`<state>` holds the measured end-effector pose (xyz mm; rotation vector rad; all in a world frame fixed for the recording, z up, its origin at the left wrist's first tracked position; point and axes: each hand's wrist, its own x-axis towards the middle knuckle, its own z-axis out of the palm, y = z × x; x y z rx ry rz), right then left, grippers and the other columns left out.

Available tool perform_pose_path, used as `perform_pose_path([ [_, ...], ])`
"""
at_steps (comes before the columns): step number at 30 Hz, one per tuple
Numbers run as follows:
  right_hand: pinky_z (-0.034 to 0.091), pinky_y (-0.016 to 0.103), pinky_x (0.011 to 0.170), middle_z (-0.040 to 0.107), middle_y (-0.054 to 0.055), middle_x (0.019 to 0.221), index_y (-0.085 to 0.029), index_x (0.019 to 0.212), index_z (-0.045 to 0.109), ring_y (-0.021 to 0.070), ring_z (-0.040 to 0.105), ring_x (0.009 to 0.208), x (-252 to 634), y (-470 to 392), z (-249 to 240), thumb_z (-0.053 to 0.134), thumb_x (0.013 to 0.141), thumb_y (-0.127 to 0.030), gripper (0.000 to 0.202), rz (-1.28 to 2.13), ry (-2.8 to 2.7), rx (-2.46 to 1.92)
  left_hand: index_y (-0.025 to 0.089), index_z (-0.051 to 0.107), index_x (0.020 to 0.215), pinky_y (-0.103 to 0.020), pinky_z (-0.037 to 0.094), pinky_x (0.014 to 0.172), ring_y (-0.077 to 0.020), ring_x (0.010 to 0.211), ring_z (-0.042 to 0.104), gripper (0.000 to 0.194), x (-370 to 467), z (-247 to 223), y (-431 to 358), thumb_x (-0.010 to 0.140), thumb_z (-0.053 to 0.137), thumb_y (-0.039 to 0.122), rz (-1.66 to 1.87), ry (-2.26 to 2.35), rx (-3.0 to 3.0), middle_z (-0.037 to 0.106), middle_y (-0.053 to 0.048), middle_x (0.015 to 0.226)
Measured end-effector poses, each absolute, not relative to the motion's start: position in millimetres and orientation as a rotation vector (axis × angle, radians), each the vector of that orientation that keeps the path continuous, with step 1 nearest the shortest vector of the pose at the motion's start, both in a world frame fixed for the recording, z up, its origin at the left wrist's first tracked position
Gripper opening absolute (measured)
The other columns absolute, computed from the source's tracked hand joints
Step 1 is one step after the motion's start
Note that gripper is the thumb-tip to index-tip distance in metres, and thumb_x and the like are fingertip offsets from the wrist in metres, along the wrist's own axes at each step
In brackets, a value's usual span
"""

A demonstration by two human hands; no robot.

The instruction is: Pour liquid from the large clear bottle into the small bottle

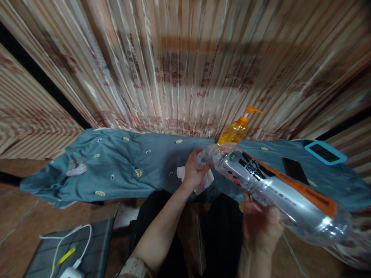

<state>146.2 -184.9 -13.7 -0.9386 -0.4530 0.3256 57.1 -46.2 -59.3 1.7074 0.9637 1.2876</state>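
A large clear plastic bottle [290,193] with a silver and orange label lies tilted across my view, its neck toward the middle and its base to the lower right. My right hand [262,222] grips its body from beneath. Around the clear plastic at the neck end, my left hand [194,170] is closed; its fingers partly hide that end. No liquid can be made out in the bottle. A crumpled white tissue [205,182] lies on the cloth under my left hand. Just behind the bottle's neck stands a pump bottle [234,131] of yellow liquid with an orange pump.
A blue-grey patterned cloth [156,162] covers the narrow table. To the right lie a dark phone [295,170] and a light-blue framed digital display [326,151]. A pinkish-white item [77,170] rests at left. A stool [98,243] holds a white cable. Striped curtains [185,69] hang behind.
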Motion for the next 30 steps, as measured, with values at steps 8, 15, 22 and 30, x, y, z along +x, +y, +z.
perform_pose_path([
  [8, 0.044, 0.051, 0.098, 0.049, 0.0, 0.134, -0.031, 0.119, 0.053, 0.024, 0.05, 0.119, 148.8, -184.8, -18.2, 0.076, 0.058, -0.042, 0.066, 0.329, -0.436, -0.9, 0.018, 0.052, 0.11, -0.038, 0.047, 0.088, -0.0228, 0.098, 0.06, 0.041, 57.4, -59.0, -45.5, 0.075, 0.067, 0.034, 1.289, 0.932, 1.698, 0.062, -0.008, 0.104],
  [15, 0.04, 0.056, 0.1, 0.05, 0.002, 0.133, -0.03, 0.123, 0.051, 0.026, 0.048, 0.122, 148.9, -185.3, -16.8, 0.074, 0.06, -0.038, 0.067, 0.322, -0.444, -0.885, 0.018, 0.053, 0.11, -0.038, 0.047, 0.09, -0.0232, 0.1, 0.06, 0.042, 56.2, -54.1, -47.3, 0.075, 0.067, 0.035, 1.26, 0.954, 1.722, 0.062, -0.008, 0.106],
  [22, 0.037, 0.058, 0.102, 0.046, 0.004, 0.137, -0.028, 0.123, 0.051, 0.0269, 0.047, 0.123, 151.0, -185.0, -18.0, 0.073, 0.06, -0.037, 0.067, 0.334, -0.465, -0.865, 0.017, 0.053, 0.11, -0.039, 0.047, 0.091, -0.0237, 0.102, 0.059, 0.042, 54.3, -53.9, -47.7, 0.074, 0.067, 0.034, 1.256, 0.957, 1.72, 0.062, -0.009, 0.107],
  [30, 0.039, 0.059, 0.099, 0.048, 0.005, 0.134, -0.027, 0.119, 0.054, 0.0268, 0.049, 0.121, 151.9, -183.4, -19.5, 0.073, 0.06, -0.035, 0.062, 0.326, -0.451, -0.854, 0.019, 0.053, 0.108, -0.037, 0.048, 0.087, -0.0221, 0.097, 0.06, 0.039, 57.3, -57.1, -45.8, 0.075, 0.067, 0.033, 1.288, 0.954, 1.744, 0.063, -0.006, 0.103],
])
